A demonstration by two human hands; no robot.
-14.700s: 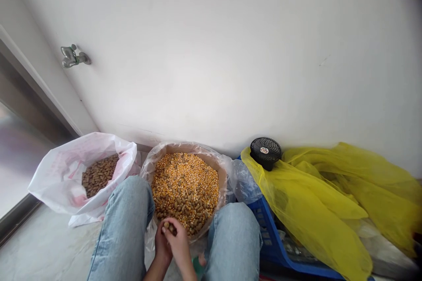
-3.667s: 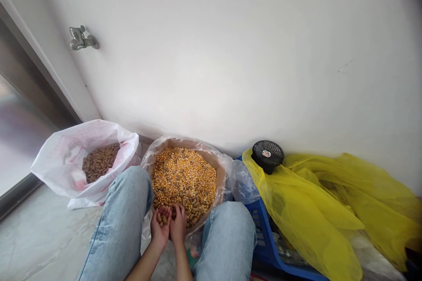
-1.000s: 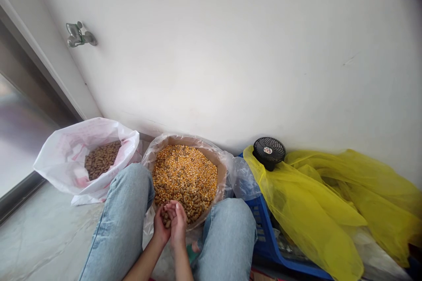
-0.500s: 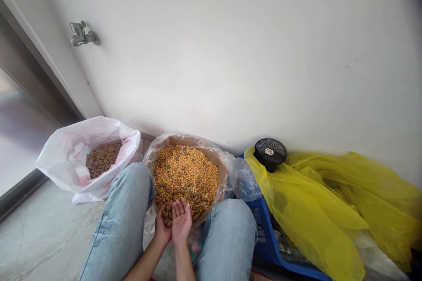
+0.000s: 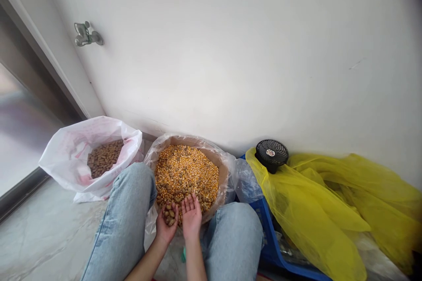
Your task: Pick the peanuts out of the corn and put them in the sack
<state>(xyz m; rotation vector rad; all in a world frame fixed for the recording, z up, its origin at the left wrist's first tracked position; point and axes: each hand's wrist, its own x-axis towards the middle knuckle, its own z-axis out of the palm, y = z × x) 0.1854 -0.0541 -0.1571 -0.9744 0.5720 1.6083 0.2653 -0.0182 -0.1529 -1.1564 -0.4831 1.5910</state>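
My left hand is cupped around a small heap of brown lumps that look like peanuts in their shells. Beside it, my right hand lies palm up with its fingers stretched out, and I see nothing in it. Both hands are at the near rim of a box lined with a clear plastic bag. Yellow corn kernels fill it, with brown peanuts scattered among them. To the left, a white sack stands with its mouth wide, and more brown peanuts lie inside.
My knees in jeans flank the box. On the right is a blue plastic crate draped with yellow netting, with a small black fan on top. A metal tap sticks out of the white wall behind. The floor is tiled.
My hands, which were side by side and touching, have moved apart. The left now holds a clearer heap of peanuts, while the right has shifted to the right. The view has moved slightly.
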